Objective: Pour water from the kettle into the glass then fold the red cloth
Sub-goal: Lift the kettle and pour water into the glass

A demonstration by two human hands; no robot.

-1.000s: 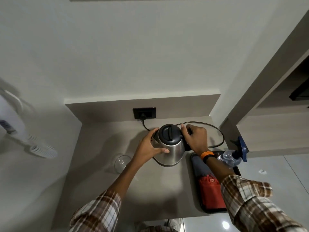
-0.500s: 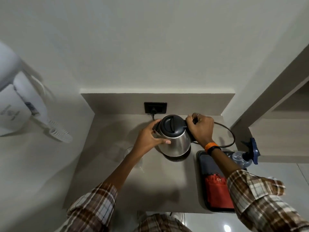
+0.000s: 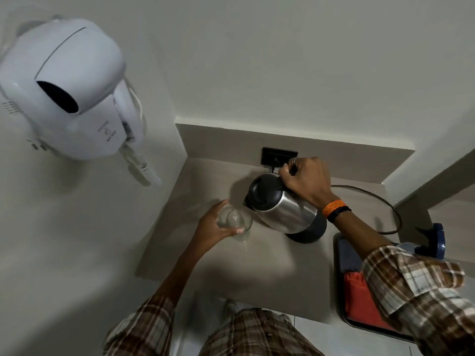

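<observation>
- The right hand (image 3: 305, 181) is wrapped tight around the handle of the steel kettle (image 3: 282, 209), which is tilted to the left with its spout down toward the glass (image 3: 235, 220).
- The kettle's dark bottom looks clear of the table (image 3: 257, 265), though the angle makes that hard to judge.
- The left hand (image 3: 214, 226) curls around the glass from the left, thumb across its near side, holding it just beside the spout; whether the glass rests on the table or is held just above it cannot be told.
- Whether water is running is too faint to make out.
- The red cloth (image 3: 359, 301) lies in a dark tray (image 3: 340, 258) at the right near edge of the table, partly covered by the plaid sleeve (image 3: 411, 286).
- An orange wristband (image 3: 332, 207) sits on the right wrist.
- A black cord (image 3: 380, 201) loops over the table's far right part, behind the kettle, below the wall socket (image 3: 279, 156).
- A blue spray bottle (image 3: 431, 240) stands just right of the tray.
- A white wall dryer (image 3: 66, 91) hangs on the left wall.
</observation>
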